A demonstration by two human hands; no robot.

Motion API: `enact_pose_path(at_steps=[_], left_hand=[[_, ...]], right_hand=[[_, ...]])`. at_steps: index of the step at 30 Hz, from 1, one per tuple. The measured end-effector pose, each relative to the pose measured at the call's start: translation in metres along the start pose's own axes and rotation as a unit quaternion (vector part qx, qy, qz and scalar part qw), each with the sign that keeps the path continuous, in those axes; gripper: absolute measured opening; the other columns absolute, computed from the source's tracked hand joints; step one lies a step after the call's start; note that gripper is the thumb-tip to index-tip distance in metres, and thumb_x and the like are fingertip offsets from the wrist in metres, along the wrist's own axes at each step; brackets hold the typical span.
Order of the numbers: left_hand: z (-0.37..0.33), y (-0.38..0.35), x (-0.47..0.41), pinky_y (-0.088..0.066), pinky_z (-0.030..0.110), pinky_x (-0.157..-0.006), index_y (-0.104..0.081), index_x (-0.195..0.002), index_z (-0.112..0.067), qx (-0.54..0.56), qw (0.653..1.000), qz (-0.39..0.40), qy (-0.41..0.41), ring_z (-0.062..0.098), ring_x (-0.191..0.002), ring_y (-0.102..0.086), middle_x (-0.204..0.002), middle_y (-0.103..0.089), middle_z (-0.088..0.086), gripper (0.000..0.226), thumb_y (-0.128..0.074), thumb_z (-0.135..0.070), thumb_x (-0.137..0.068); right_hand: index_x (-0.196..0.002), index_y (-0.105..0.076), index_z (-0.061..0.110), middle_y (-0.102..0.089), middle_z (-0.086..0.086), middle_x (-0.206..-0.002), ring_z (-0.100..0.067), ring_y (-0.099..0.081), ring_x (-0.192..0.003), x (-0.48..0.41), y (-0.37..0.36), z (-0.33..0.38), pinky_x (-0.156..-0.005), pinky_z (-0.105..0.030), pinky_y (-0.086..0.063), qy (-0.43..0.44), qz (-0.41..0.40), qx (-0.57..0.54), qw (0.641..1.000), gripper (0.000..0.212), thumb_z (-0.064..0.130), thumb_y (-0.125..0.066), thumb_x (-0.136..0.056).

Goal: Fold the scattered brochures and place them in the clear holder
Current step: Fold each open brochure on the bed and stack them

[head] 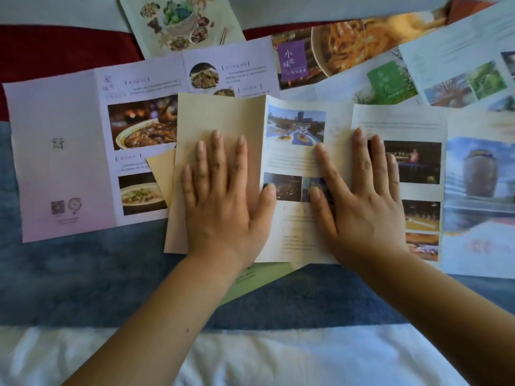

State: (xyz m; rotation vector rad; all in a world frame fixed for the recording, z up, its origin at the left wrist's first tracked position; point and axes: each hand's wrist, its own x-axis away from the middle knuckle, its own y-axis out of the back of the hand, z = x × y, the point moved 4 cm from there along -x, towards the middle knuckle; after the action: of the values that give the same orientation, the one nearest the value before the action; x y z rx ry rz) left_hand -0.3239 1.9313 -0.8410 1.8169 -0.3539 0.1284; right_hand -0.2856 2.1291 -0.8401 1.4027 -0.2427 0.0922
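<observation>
A beige brochure [292,162] lies in the middle of the bed, its left panel [211,115] folded over with the plain back up. My left hand [223,196] presses flat on that folded panel, fingers spread. Flat on the printed middle panel rests my right hand [362,196], fingertips near the right crease. Neither hand grips anything. No clear holder is in view.
A pink food brochure [61,151] lies unfolded at left. Further brochures are spread behind and right: a herb one [181,20], a noodle one [348,43], a green-labelled one [387,82], a blue building one [479,190]. A green sheet [250,280] pokes out underneath. The bedcover is blue, red and white.
</observation>
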Motion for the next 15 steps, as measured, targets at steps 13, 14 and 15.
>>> enact_pose_path(at_steps=[13,14,15], left_hand=[[0.094,0.013,0.017,-0.001,0.053,-0.127,-0.007,-0.164,-0.024,-0.074,0.993,-0.078,0.043,0.031,-0.158,0.001,-0.171,0.002,0.01,0.071,-0.022,-0.052,-0.1],[0.104,0.015,0.019,-0.001,0.053,-0.127,-0.008,-0.164,-0.024,-0.077,0.993,-0.08,0.051,0.031,-0.158,0.001,-0.171,0.001,0.01,0.071,-0.021,-0.051,-0.1],[0.114,0.018,0.021,-0.001,0.052,-0.127,-0.008,-0.164,-0.024,-0.079,0.992,-0.082,0.061,0.031,-0.158,0.001,-0.171,0.001,0.01,0.071,-0.02,-0.051,-0.1]], right_hand=[[-0.164,-0.008,0.042,0.002,0.001,-0.174,-0.031,0.011,-0.159,0.001,-0.013,0.074,-0.128,-0.051,0.006,0.097,0.02,-0.019,0.995,0.061,0.06,-0.021,-0.107],[-0.164,-0.008,0.042,0.002,0.002,-0.174,-0.03,0.01,-0.16,0.001,-0.014,0.081,-0.128,-0.052,0.006,0.101,0.022,-0.014,0.995,0.061,0.06,-0.021,-0.107],[-0.164,-0.007,0.042,0.002,0.001,-0.174,-0.029,0.01,-0.16,0.0,-0.015,0.087,-0.127,-0.054,0.006,0.103,0.023,-0.007,0.994,0.061,0.06,-0.02,-0.107]])
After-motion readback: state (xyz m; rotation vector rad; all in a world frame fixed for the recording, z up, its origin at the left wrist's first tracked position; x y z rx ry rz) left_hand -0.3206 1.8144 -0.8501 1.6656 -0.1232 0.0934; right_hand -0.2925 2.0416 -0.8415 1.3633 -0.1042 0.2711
